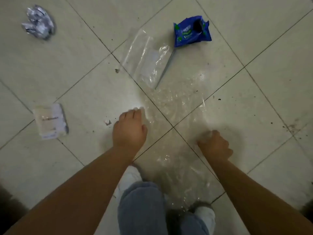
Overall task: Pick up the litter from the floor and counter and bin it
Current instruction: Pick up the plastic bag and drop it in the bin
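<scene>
A large clear plastic sheet (179, 114) hangs crumpled between my two hands, above the tiled floor. My left hand (129, 128) grips its left edge with curled fingers. At its right edge, my right hand (215, 145) is closed on it too. Beyond the sheet lies a flat clear plastic bag (146, 58). A torn blue snack wrapper (192, 32) rests just right of that bag. Crumpled silver foil (39, 22) sits at the far left. A small white packet (50, 121) lies left of my left hand.
Pale floor tiles (254, 39) with dark grout lines carry scattered dirt specks. A tiny paper scrap (107, 122) lies near my left hand. My jeans-clad legs (144, 209) and white shoes (205, 212) stand at the bottom centre, partly under the sheet.
</scene>
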{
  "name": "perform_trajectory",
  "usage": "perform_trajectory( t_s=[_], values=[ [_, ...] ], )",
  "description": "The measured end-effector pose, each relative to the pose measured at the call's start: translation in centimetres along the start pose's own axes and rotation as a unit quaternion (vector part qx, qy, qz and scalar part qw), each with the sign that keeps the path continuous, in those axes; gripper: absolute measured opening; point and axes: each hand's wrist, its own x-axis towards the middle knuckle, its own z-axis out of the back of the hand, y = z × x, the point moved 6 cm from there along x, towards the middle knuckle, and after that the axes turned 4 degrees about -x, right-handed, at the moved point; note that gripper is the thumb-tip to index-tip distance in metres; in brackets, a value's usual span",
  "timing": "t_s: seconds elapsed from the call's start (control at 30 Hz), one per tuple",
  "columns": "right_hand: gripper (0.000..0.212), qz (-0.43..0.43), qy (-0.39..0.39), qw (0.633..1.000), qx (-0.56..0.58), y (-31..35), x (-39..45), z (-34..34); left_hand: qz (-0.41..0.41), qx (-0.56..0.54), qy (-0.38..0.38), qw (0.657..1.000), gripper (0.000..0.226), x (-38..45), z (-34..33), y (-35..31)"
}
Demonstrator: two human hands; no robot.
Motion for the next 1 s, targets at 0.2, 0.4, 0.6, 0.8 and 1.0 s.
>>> perform_trajectory(
  t_s=[0.2, 0.4, 0.6, 0.8, 1.0],
  values=[
    [0.018, 0.116, -0.036, 0.993, -0.013, -0.3, 2.1, 2.3, 0.018, -0.057, -0.089, 0.994, 0.036, 6.7, 2.4, -2.1],
    [0.015, 0.124, -0.017, 0.990, -0.071, -0.5, 3.3, 4.4, 0.028, -0.067, -0.100, 0.992, 0.045, 10.6, 2.6, -5.0],
    [0.038, 0.127, 0.000, 0.986, -0.105, 0.8, 4.4, 4.5, 0.048, -0.028, -0.092, 0.994, 0.056, 11.4, 1.7, -6.6],
    [0.036, 0.162, -0.014, 0.982, -0.099, -0.2, 3.9, 5.5, 0.049, 0.015, -0.072, 0.996, 0.028, 11.9, 1.7, -8.2],
    [0.016, 0.207, 0.026, 0.978, 0.009, -1.0, -0.5, 7.7, 0.040, 0.001, -0.063, 0.997, 0.024, 7.1, 5.5, -7.1]
  ],
)
